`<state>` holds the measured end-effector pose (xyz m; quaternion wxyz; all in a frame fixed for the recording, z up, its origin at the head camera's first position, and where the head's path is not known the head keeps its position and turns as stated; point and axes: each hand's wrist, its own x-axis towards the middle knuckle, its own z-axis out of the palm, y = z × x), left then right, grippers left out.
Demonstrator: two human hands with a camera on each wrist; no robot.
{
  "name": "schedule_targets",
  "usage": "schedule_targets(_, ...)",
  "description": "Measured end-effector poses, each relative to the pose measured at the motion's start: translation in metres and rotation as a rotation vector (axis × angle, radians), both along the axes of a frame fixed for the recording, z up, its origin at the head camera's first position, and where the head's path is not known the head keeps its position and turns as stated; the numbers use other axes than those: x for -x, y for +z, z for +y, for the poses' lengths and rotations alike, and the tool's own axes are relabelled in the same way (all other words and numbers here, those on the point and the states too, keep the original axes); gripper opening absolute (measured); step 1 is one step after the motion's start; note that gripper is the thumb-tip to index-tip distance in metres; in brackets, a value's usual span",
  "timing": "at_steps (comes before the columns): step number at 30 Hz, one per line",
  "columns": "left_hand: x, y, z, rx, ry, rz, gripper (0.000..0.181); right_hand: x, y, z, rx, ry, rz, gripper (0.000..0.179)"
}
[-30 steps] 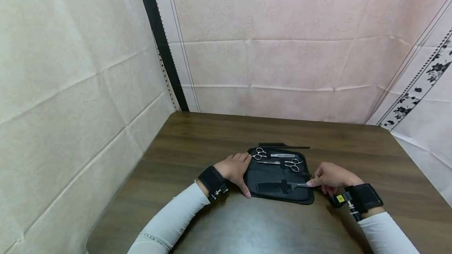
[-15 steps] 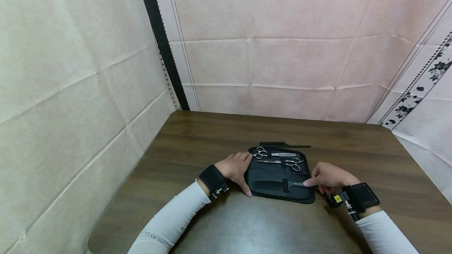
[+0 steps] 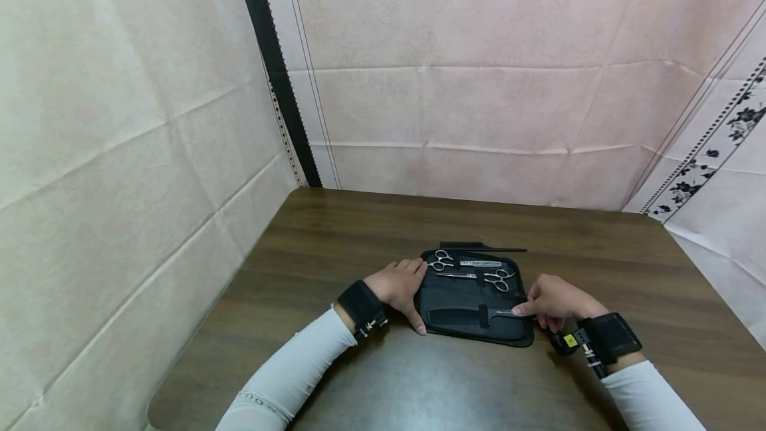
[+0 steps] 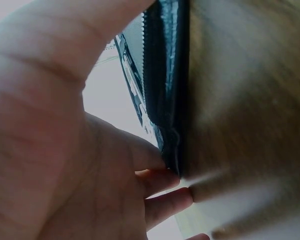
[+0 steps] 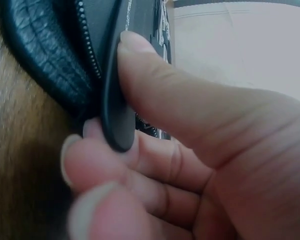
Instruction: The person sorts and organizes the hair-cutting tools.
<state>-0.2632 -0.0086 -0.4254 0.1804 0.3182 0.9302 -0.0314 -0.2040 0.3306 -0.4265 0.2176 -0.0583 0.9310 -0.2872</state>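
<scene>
A black zip case [image 3: 457, 291] lies opened out flat on the table. Along its near side runs a black handled comb [image 3: 455, 316], with an elastic loop [image 3: 483, 314] across it. My right hand [image 3: 555, 298] pinches the end of the comb's handle [image 5: 121, 122] between thumb and fingers at the case's right edge. At the left edge, my left hand [image 3: 396, 288] rests against the case with fingers extended and thumb spread. Two pairs of silver scissors, one upper [image 3: 441, 260] and one lower [image 3: 497, 281], lie in the far part of the case.
A black tail comb [image 3: 463, 245] lies just behind the case, its thin tail pointing right. The brown wooden table [image 3: 359, 231] meets pale cloth hangings [image 3: 491, 105] at its back and left. Black bands with cameras sit on both wrists.
The handled comb has slid slightly left through the loop, my right hand moving left with it. That shift came mostly in the first half second. My left hand stays at the case's edge.
</scene>
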Motion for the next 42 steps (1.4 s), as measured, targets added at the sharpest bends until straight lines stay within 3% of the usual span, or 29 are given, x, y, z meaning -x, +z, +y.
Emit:
schedule_targets(15, 0.001, 0.000, 0.000, 0.009, -0.006, 0.005, 0.140, 0.002, 0.000, -0.005, -0.027, -0.022, 0.019, 0.039)
schedule_targets(22, 0.000, 0.000, 0.000, 0.000, 0.001, -0.001, 0.140, 0.003, -0.002, -0.008, -0.004, 0.025, 0.044, 0.042)
schedule_targets(42, 0.000, 0.001, 0.001, -0.006, 0.006, -0.006, 0.135, -0.001, -0.001, -0.015, -0.029, -0.027, 0.061, 0.038)
